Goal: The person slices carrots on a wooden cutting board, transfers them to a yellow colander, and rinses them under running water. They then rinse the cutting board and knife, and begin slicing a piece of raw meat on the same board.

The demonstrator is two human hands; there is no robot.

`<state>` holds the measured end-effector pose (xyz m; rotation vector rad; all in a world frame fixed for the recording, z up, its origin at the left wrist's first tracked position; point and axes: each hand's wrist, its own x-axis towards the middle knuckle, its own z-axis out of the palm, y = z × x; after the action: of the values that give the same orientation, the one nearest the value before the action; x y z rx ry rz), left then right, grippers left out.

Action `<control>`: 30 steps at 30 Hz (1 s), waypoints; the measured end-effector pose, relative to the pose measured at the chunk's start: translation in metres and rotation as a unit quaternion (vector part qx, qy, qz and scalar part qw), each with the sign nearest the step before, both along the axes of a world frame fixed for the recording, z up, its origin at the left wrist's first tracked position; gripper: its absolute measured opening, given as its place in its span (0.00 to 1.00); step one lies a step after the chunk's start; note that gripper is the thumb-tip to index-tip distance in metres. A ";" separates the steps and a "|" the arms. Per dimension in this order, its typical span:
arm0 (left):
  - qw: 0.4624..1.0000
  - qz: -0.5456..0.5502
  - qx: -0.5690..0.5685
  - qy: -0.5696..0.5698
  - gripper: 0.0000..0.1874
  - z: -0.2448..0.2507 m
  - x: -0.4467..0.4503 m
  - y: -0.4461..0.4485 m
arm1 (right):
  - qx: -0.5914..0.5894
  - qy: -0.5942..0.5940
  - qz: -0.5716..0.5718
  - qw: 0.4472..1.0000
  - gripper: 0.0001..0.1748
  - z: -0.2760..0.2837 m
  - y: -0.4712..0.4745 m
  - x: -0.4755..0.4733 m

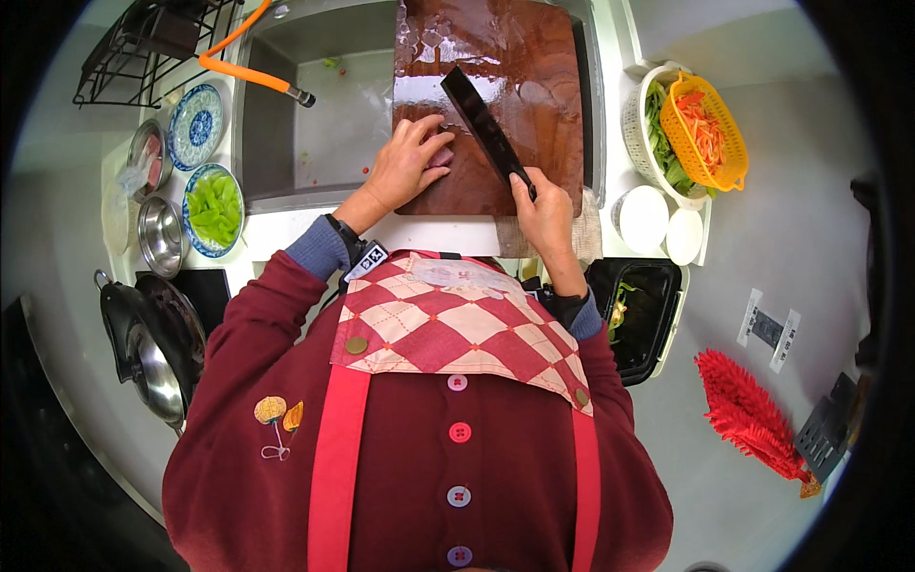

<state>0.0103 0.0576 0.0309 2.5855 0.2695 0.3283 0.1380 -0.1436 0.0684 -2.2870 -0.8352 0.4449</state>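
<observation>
My left hand (409,159) has its fingers curled over a purplish-pink piece of food (441,156), pressing it on the wet wooden cutting board (486,186). The fingers cover much of the piece, so I cannot tell whether it is onion or meat. In my right hand (545,207) is the handle of a dark kitchen cleaver (480,118). Its blade slants up and to the left over the board, a little right of the piece and apart from it. Light glares off the board's wet far part.
The board lies across the right side of a grey sink (343,129), where an orange hose (243,74) hangs. Left stand a plate of green slices (214,207) and metal bowls (161,232). Right are a yellow basket of orange shreds (733,161) and a black bin (647,343).
</observation>
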 end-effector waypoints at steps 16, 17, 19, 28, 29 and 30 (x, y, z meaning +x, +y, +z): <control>0.915 0.086 -0.359 0.160 0.14 0.006 0.007 0.032 | 0.007 0.049 -0.073 0.996 0.14 -0.001 -0.012 -0.004; 0.921 0.100 -0.340 0.161 0.14 0.004 0.007 0.027 | 0.012 0.044 -0.072 0.996 0.14 -0.001 -0.013 -0.004; 0.934 0.125 -0.300 0.150 0.14 0.002 0.002 0.016 | 0.010 0.032 -0.068 0.997 0.13 0.000 -0.014 -0.006; 0.988 -0.025 0.018 -0.152 0.12 0.003 -0.014 -0.009 | 0.026 -0.119 0.017 0.992 0.10 0.013 -0.005 -0.043; 0.989 -0.022 0.022 -0.145 0.13 0.000 -0.012 -0.010 | 0.025 -0.133 0.025 0.990 0.10 0.015 -0.003 -0.047; 0.989 -0.019 0.026 -0.145 0.13 -0.004 -0.008 -0.010 | 0.023 -0.160 0.038 0.986 0.09 0.016 0.000 -0.051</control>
<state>0.0022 0.0478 0.0267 2.5477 0.1078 0.6966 0.0874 -0.1435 0.0844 -2.3236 -1.0799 0.0879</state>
